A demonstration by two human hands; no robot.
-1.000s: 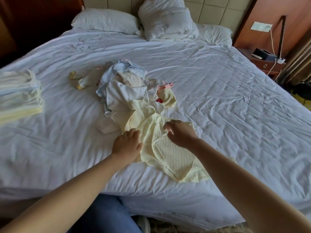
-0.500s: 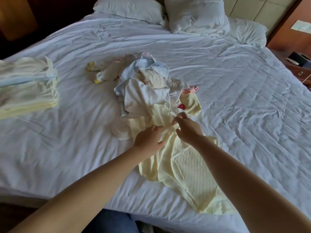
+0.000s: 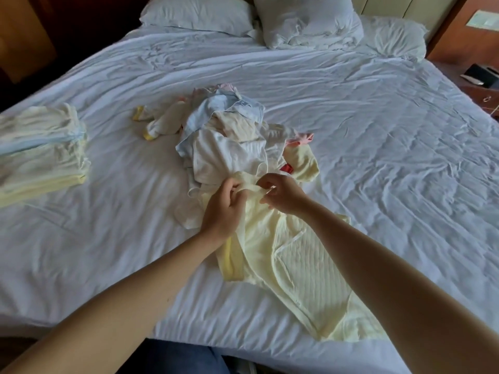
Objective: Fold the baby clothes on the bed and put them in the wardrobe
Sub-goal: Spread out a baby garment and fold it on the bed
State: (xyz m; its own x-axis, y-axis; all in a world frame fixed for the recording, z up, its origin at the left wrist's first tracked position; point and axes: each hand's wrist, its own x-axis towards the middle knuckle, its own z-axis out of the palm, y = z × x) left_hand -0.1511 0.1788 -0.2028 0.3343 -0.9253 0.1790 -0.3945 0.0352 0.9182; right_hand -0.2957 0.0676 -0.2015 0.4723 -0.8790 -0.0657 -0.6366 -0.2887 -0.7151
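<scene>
A pale yellow baby garment (image 3: 299, 276) lies spread on the white bed (image 3: 391, 147), reaching toward the near edge. My left hand (image 3: 222, 209) and my right hand (image 3: 283, 194) both pinch its top edge, close together. Just beyond them sits a loose pile of unfolded baby clothes (image 3: 229, 141) in white, blue, yellow and pink. A stack of folded baby clothes (image 3: 40, 149) rests at the bed's left side. The wardrobe is not in view.
Pillows (image 3: 305, 20) lie along the headboard. A wooden nightstand (image 3: 478, 85) with small dark items stands at the far right. My blue-trousered leg (image 3: 172, 357) shows against the bed's near edge.
Both hands slid up the yellow garment from its middle to its top edge and closed on the fabric. The view shifted, bringing the clothes nearer.
</scene>
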